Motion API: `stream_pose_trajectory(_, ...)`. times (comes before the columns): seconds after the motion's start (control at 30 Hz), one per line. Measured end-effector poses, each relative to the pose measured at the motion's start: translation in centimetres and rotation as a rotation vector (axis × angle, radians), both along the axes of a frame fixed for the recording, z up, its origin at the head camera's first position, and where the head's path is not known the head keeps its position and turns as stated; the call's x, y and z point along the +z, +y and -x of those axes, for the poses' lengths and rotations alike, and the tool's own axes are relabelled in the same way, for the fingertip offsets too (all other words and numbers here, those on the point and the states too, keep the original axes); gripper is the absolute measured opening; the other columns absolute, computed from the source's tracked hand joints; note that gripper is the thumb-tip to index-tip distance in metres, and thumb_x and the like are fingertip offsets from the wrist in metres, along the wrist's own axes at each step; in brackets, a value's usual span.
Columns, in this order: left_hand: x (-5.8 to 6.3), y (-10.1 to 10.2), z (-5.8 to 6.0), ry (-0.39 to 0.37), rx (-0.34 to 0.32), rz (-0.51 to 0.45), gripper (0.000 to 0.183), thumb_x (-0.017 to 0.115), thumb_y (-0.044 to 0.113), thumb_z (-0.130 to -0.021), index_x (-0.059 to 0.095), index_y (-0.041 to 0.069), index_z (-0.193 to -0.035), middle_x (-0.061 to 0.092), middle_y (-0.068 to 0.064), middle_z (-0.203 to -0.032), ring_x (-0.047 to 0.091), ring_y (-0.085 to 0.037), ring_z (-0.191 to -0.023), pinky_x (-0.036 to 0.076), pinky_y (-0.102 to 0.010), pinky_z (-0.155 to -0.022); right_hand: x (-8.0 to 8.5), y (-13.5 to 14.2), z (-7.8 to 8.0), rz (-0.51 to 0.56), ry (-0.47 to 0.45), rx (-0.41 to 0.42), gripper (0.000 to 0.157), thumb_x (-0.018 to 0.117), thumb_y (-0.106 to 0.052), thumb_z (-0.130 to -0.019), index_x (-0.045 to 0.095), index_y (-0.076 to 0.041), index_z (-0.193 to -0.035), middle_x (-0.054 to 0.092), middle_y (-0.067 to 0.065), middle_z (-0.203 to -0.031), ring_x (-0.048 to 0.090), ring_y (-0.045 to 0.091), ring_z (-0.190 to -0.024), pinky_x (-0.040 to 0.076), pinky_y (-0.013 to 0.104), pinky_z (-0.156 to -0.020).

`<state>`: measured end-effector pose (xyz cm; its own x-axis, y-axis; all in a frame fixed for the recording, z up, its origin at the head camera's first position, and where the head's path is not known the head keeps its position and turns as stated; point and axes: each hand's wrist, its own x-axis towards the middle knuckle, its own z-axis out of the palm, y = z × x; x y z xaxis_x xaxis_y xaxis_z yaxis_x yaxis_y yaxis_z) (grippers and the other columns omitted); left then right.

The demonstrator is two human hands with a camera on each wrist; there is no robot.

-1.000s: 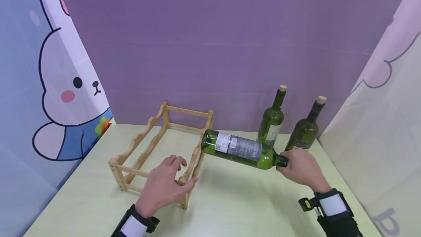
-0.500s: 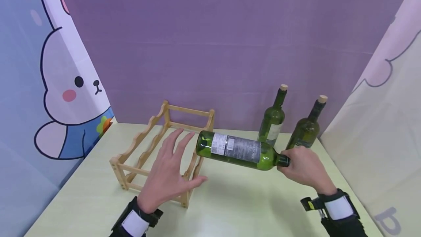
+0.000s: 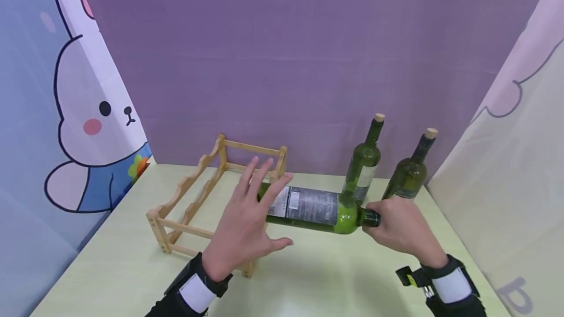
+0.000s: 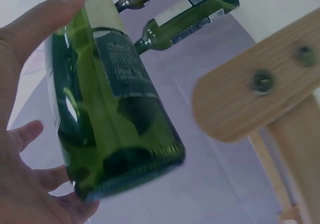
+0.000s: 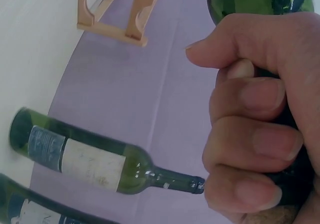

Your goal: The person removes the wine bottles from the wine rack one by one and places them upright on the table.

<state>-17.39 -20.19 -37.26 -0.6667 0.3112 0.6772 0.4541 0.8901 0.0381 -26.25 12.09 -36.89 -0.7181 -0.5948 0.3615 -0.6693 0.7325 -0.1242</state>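
Observation:
My right hand [image 3: 403,226] grips a green glass wine bottle [image 3: 315,208] by its neck, and the bottle lies nearly level above the table with its base to the left. Spread around the base end is my left hand [image 3: 242,224], its fingers extended and partly in front of the bottle. In the left wrist view the thumb overlaps the bottle's side; whether it presses on the glass I cannot tell. A wooden wine rack [image 3: 251,148] with scalloped rails stands on the left, partly hidden by the left hand. The right wrist view shows curled fingers [image 5: 255,139] around the dark neck.
Two corked green wine bottles, one farther back [image 3: 363,165] and one to its right [image 3: 410,175], stand upright at the back right of the pale table [image 3: 317,283]. A purple cloth [image 3: 308,62] hangs behind, with printed cloths on both sides.
My left hand has opened its fingers and moved from over the rack up and right to the bottle's base. The right hand has shifted slightly left with the bottle, which has dipped a little.

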Motion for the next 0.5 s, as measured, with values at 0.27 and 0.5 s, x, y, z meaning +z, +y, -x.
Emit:
stream_pose_trajectory(0.27,0.6,0.6,0.7,0.054,0.051,0.159,0.121,0.097,0.058,-0.049,0.046,0.024,-0.152,0.031,-0.018,-0.166,0.017,-0.042,-0.158,0.036,-0.052,-0.12,0.5,-0.7,-0.6,0.02,-0.002,0.028,0.028,0.079,-0.016,-0.075,0.054,-0.026,-0.065,0.034,-0.019,-0.053,0.033,-0.002,-0.048,0.032,0.021,-0.05)
stream_pose_trajectory(0.5,0.6,0.3,0.8,0.054,0.108,0.242,0.11,0.097,0.049,-0.052,0.05,0.025,-0.149,0.05,-0.015,-0.153,0.045,-0.038,-0.146,0.043,-0.052,-0.113,0.7,-1.2,-1.0,0.02,0.005,0.064,0.027,0.079,-0.014,-0.074,0.056,-0.025,-0.067,0.033,-0.019,-0.054,0.031,-0.003,-0.049,0.029,0.02,-0.05)
